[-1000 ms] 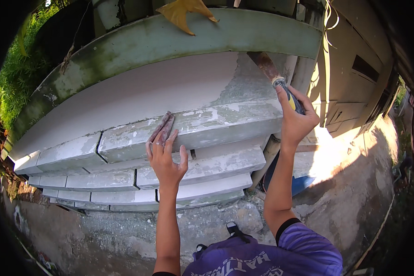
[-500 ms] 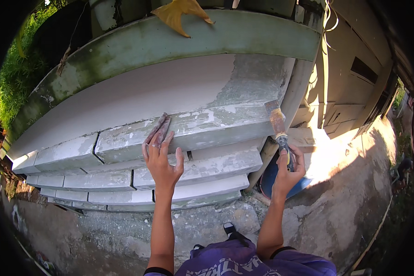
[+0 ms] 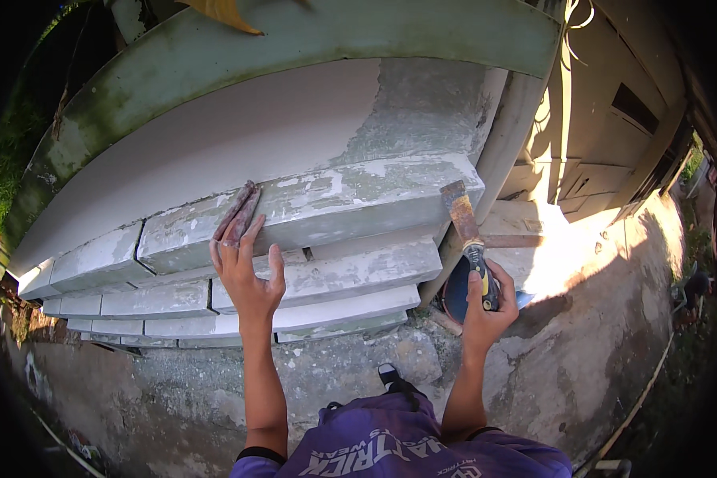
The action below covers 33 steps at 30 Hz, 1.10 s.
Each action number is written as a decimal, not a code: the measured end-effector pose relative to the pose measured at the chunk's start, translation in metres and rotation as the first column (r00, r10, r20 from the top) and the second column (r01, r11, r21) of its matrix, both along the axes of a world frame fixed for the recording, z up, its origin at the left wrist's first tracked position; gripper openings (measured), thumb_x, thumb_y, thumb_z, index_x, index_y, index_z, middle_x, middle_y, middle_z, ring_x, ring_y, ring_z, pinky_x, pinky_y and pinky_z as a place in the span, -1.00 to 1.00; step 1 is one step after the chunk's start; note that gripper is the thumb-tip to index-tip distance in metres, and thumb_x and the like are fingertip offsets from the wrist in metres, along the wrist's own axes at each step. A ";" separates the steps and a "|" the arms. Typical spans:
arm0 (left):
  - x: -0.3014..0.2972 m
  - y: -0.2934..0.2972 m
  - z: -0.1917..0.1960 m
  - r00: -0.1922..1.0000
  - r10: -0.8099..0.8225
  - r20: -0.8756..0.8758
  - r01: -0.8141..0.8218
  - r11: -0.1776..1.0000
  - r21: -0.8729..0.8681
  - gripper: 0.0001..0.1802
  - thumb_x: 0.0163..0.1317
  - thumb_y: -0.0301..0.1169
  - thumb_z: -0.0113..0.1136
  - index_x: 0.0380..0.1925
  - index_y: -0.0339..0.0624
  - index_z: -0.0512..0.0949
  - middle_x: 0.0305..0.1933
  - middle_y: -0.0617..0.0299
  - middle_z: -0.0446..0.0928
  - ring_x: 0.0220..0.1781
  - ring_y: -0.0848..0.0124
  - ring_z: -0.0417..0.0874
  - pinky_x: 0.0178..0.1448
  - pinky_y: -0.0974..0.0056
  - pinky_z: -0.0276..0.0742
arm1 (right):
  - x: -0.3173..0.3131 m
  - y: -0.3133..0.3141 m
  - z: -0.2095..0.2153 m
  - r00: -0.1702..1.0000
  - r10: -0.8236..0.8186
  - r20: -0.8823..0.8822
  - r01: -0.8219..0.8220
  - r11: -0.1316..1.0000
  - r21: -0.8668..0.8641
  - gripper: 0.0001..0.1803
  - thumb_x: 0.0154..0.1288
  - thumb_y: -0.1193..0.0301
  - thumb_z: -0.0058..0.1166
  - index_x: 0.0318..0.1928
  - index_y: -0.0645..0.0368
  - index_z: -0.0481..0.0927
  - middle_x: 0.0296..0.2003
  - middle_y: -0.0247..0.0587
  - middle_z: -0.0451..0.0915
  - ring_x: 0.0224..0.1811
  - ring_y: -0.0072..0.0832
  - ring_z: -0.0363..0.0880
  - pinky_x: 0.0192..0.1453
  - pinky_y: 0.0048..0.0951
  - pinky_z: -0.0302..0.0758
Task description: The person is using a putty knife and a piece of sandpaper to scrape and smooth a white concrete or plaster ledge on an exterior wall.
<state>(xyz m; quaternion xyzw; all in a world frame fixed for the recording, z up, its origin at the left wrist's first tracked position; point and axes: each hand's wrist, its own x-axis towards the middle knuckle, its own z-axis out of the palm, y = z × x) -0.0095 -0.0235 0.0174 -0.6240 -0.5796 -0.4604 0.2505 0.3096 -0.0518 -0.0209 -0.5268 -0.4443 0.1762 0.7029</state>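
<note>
One scraper (image 3: 475, 259), lower than before, gripped in right hand (image 3: 488, 323); one left hand (image 3: 249, 277), hold unclear.

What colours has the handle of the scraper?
The scraper's handle is mainly black with some yellow; best seen in the head view.

Left hand (image 3: 248, 275): we have it at the top ledge (image 3: 334, 203), fingers over the front edge.
Right hand (image 3: 490, 312): well to the right, around the scraper (image 3: 464, 223) handle.
Blade: before the ledge's right end; touching or apart, we cannot tell.
Lower ledges (image 3: 354, 275): stepped beneath the top one.
Wall (image 3: 247, 135): between top ledge and curved beam (image 3: 311, 38).
Tub (image 3: 456, 293): behind our right hand, beside the ledges' right ends.
Plants (image 3: 4, 191): far left.
</note>
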 end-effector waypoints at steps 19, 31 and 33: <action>-0.026 0.048 0.064 0.906 0.120 0.406 -0.192 0.971 0.140 0.20 0.32 0.01 0.28 0.61 -0.20 -0.35 0.68 -0.24 -0.36 0.70 -0.10 -0.38 0.66 -0.15 -0.46 | 0.005 0.048 0.023 0.994 0.037 -0.101 -0.006 0.956 0.294 -0.61 0.23 0.61 0.38 0.04 0.37 0.57 -0.12 -0.08 0.67 -0.21 -0.50 0.63 -0.12 -0.53 0.59; -0.022 0.091 0.083 0.904 0.157 0.397 -0.210 0.973 0.094 0.56 -0.02 0.31 0.45 0.58 -0.31 -0.41 0.63 -0.43 -0.35 0.67 -0.28 -0.40 0.63 -0.27 -0.37 | -0.021 0.144 0.166 0.556 0.831 0.000 -0.439 0.294 0.849 -0.76 0.51 0.30 0.09 -0.28 0.12 0.39 -0.55 -0.27 0.34 -0.48 -0.48 0.37 -0.38 -0.42 0.29; -0.017 0.094 0.081 0.919 0.272 0.286 -0.286 0.958 0.008 0.60 -0.08 0.33 0.47 0.59 -0.29 -0.40 0.62 -0.46 -0.33 0.65 -0.33 -0.40 0.60 -0.33 -0.35 | -0.030 0.149 0.186 0.478 0.878 -0.021 -0.379 0.228 0.897 -0.72 0.52 0.29 0.09 -0.35 0.11 0.38 -0.63 -0.33 0.28 -0.56 -0.53 0.32 -0.48 -0.45 0.22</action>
